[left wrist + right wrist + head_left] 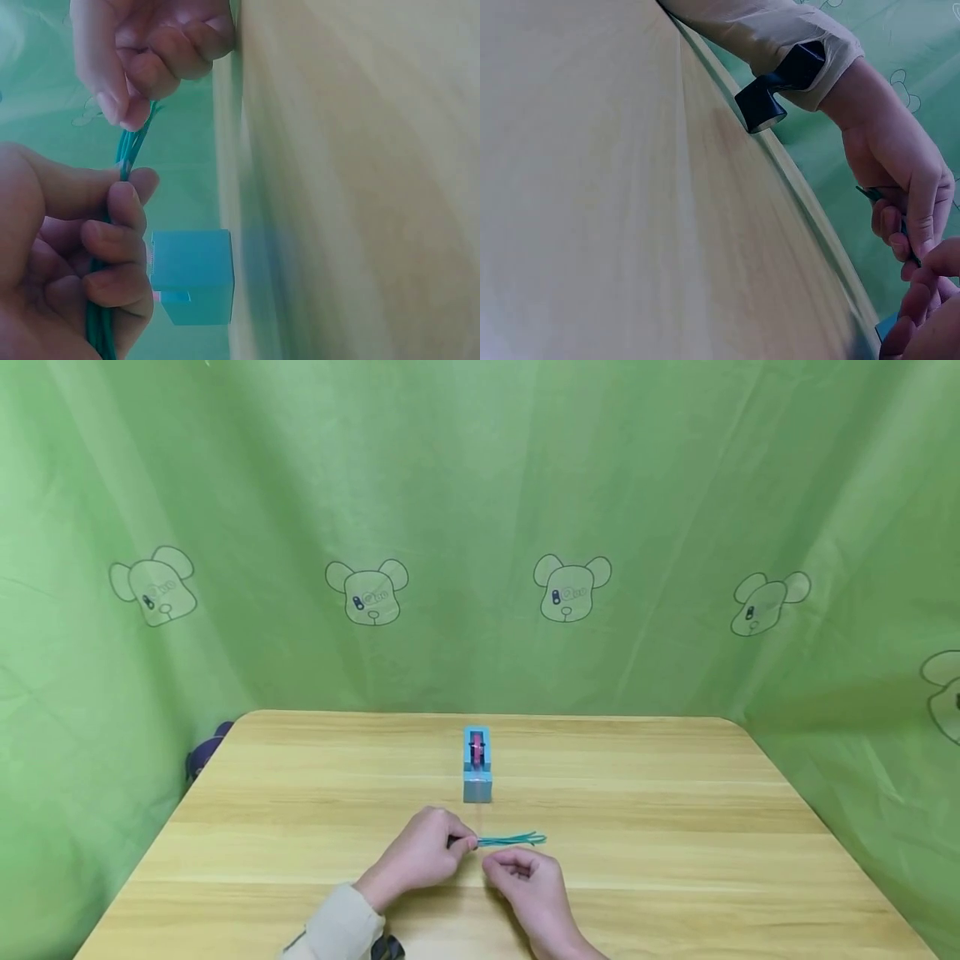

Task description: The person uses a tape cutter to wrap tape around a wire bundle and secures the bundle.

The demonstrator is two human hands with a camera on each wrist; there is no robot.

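Left grip [423, 856], teal strands [513, 840] protruding both sides

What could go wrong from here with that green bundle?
The green bundle may fan apart, since its free ends splay beyond the grip of the left hand. The right hand, close beside those ends, might bump them. The blue tape dispenser could slide if tugged, as neither hand steadies it.

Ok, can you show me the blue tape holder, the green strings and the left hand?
Blue tape holder [193, 262]: left wrist view, biggest visible face.
Green strings [506, 841]: head view, uncovered stretch.
Left hand [422, 853]: head view, back of hand.
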